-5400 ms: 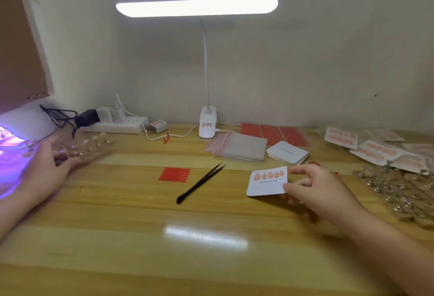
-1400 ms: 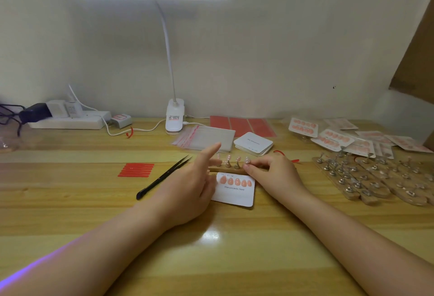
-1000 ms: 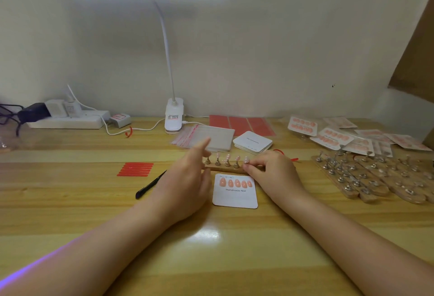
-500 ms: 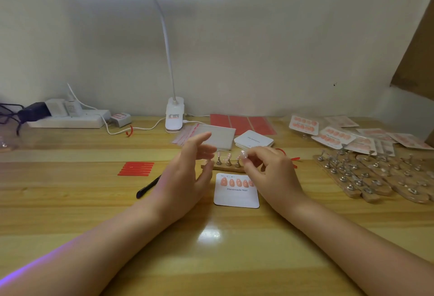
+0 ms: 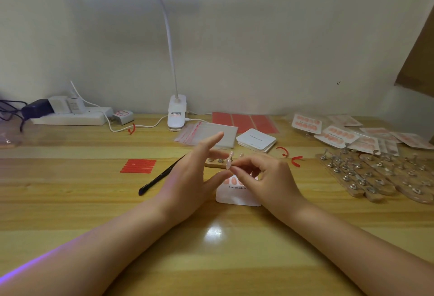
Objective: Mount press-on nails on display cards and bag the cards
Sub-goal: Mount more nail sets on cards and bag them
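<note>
Over the middle of the wooden desk (image 5: 70, 213) the right hand (image 5: 270, 178) has its fingers curled, thumb and forefinger pinching a pale pink press-on nail (image 5: 227, 166) raised above the white display card (image 5: 237, 196). The card lies flat beneath both hands, a few orange nails already on it and the print "Handmade N…" partly hidden by the fingers. The left hand (image 5: 187, 178) holds nothing — its fingers are straight and spread, the forefinger pointing up and away, the thumb tip reaching toward the pinched nail; whether it touches the nail cannot be told. Just behind the hands lies a small wooden nail stand (image 5: 215, 164) with metal pegs, one peg bearing a pale nail (image 5: 231, 154). To the left of the hands a pair of black tweezers (image 5: 159, 179) lies slantwise, and further left a sheet of red adhesive strips (image 5: 139, 165). Behind, a stack of clear zip bags (image 5: 211, 131) lies beside a stack of blank white cards (image 5: 256, 140), with red adhesive sheets (image 5: 244, 122) at the back by the wall. At the far right bagged, finished cards (image 5: 333, 131) lie scattered, and in front of them several wooden stands with bare pegs (image 5: 366, 173). A white clip lamp (image 5: 176, 112) stands at the back edge — its light bar is lit overhead — and a power strip (image 5: 70, 117) with plugs lies at the far left.
</note>
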Demonstrator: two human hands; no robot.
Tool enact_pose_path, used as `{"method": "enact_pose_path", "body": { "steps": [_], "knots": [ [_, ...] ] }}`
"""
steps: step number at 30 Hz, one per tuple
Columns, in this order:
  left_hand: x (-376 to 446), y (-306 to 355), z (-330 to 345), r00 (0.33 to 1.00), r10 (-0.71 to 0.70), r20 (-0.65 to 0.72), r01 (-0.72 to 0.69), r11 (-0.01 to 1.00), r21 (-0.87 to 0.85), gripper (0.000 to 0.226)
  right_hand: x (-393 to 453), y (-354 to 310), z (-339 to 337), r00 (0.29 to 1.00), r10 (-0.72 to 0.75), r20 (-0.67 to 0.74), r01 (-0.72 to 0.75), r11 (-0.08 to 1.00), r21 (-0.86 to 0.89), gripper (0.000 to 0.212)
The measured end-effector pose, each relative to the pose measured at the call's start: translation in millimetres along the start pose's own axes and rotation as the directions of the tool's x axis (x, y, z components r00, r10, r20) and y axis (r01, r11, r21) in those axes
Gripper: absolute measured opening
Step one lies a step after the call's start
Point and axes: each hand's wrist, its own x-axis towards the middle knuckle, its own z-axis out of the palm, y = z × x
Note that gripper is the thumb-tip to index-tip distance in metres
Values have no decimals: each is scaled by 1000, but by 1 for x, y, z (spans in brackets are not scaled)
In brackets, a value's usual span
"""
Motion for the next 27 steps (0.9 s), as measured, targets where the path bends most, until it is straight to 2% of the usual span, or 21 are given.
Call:
{"method": "enact_pose_path", "body": {
  "steps": [8, 16, 23, 27],
  "knots": [
    [0, -4, 3, 996, 76, -56, -81, 993, -81, 75, -1, 3, 1, 999, -43, 2, 43, 999, -3, 10],
    [1, -8, 5, 998, 26, -57, -34, 990, -140, 80, -1, 2, 1, 998, -51, 35, 52, 998, -20, 13],
    [1, -10, 6, 997, 51, -51, -60, 980, -190, 77, -1, 3, 0, 997, -70, 45, 71, 997, -28, 13],
    [0, -9, 5, 999, -21, -44, 9, 968, -252, 77, 0, 3, 1, 997, -71, 35, 72, 997, -29, 13]
  ]
}}
